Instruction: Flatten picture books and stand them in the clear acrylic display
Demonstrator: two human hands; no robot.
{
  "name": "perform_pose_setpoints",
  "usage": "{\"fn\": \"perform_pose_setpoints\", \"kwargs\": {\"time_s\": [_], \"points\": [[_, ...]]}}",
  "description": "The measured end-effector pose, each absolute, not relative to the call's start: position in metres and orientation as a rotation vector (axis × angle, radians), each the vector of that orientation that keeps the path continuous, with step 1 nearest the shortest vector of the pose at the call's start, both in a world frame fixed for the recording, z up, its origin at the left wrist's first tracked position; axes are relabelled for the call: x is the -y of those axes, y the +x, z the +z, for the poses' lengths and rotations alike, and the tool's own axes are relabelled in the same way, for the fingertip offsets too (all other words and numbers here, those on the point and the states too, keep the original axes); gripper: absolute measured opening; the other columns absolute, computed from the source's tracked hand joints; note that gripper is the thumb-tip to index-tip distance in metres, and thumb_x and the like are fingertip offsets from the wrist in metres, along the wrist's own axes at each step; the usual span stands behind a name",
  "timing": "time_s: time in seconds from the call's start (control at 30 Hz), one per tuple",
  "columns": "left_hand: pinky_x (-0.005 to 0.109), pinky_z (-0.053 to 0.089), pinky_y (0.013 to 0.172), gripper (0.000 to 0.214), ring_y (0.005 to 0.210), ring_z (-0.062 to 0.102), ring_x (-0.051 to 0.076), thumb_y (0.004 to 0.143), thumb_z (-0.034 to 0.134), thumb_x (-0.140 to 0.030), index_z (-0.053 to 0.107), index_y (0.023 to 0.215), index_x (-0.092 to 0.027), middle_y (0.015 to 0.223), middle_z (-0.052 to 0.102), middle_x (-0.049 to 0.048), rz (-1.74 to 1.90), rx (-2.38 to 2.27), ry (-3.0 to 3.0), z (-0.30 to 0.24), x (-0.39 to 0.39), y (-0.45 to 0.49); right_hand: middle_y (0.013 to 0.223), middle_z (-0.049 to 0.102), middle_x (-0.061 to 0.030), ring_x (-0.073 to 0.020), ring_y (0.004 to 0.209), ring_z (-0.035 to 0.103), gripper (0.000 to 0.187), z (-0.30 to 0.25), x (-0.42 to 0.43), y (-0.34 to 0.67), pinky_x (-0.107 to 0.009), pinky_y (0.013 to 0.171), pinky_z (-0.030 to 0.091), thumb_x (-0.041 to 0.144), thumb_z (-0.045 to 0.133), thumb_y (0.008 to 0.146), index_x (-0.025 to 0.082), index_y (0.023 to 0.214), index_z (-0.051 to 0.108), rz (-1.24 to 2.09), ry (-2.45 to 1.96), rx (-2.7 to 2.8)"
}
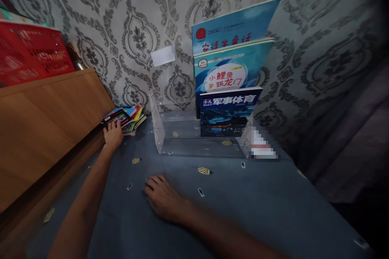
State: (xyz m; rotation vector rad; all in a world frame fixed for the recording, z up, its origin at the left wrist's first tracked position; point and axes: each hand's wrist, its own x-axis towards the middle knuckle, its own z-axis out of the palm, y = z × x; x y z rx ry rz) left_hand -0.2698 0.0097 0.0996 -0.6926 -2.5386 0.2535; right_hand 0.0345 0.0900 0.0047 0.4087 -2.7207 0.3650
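Observation:
My left hand (113, 134) reaches to the far left of the table, its spread fingers resting on a dark book (117, 119) at the top of a small stack. Other books (138, 121) with bright covers stick out below it. Nearer to me, my right hand (162, 196) is low over the blue tablecloth, holding nothing, with its fingers loosely bent and a little apart. Ahead of it stands a clear plastic book rack (182, 145). Three books lean upright in its right part: a dark blue one (227, 115), a teal one (231, 71) and a tall blue one (234, 24).
A wooden cabinet (54, 117) runs along the left side, with a red plastic basket (33, 54) on top. Patterned wallpaper (139, 36) covers the wall behind, bearing a white paper (163, 56). A pixelated item (263, 145) lies right of the rack. Dark fabric hangs at right.

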Motion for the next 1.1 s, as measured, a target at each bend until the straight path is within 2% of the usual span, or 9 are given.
{"fn": "perform_pose_setpoints", "kwargs": {"time_s": [0.13,0.37,0.6,0.83,1.1], "points": [[0.048,0.051,0.099,0.059,0.132,0.051,0.036,0.094,0.031,-0.01,0.034,0.153,-0.007,0.143,0.05,0.0275,0.239,2.572,-0.687,0.094,-0.011,-0.268,0.112,0.068,-0.0117,-0.0236,0.109,0.058,0.016,0.005,-0.09,0.035,-0.039,0.097,0.047,0.018,0.051,0.099,0.013,0.1,0.066,0.353,0.417,2.716],[0.045,0.056,0.093,0.061,0.127,0.055,0.035,0.092,0.036,-0.011,0.032,0.153,-0.009,0.136,0.053,0.0273,0.238,2.633,-0.661,0.083,0.0,-0.255,0.12,0.067,-0.014,-0.0244,0.115,0.057,0.016,0.004,-0.09,0.035,-0.04,0.102,0.045,0.018,0.053,0.099,0.012,0.105,0.067,0.43,0.425,2.7],[0.046,0.057,0.09,0.059,0.125,0.057,0.035,0.094,0.033,-0.013,0.031,0.153,-0.008,0.136,0.052,0.0278,0.248,2.704,-0.63,0.067,0.006,-0.237,0.121,0.067,-0.0131,-0.0242,0.115,0.058,0.017,0.007,-0.09,0.036,-0.04,0.102,0.045,0.02,0.053,0.099,0.013,0.107,0.067,0.433,0.418,2.728],[0.045,0.055,0.092,0.061,0.127,0.058,0.034,0.091,0.041,-0.014,0.032,0.151,-0.012,0.138,0.053,0.0266,0.271,2.765,-0.62,0.059,0.018,-0.224,0.116,0.068,-0.0115,-0.0232,0.114,0.058,0.016,0.012,-0.09,0.037,-0.039,0.1,0.046,0.021,0.053,0.1,0.015,0.107,0.066,0.467,0.417,2.746],[0.043,0.055,0.092,0.057,0.124,0.061,0.034,0.092,0.039,-0.017,0.035,0.149,-0.008,0.139,0.054,0.0281,0.293,2.803,-0.629,0.051,0.024,-0.211,0.123,0.067,-0.0132,-0.0238,0.116,0.058,0.015,0.007,-0.089,0.036,-0.041,0.102,0.045,0.021,0.055,0.099,0.015,0.107,0.067,0.474,0.414,2.74]]}}
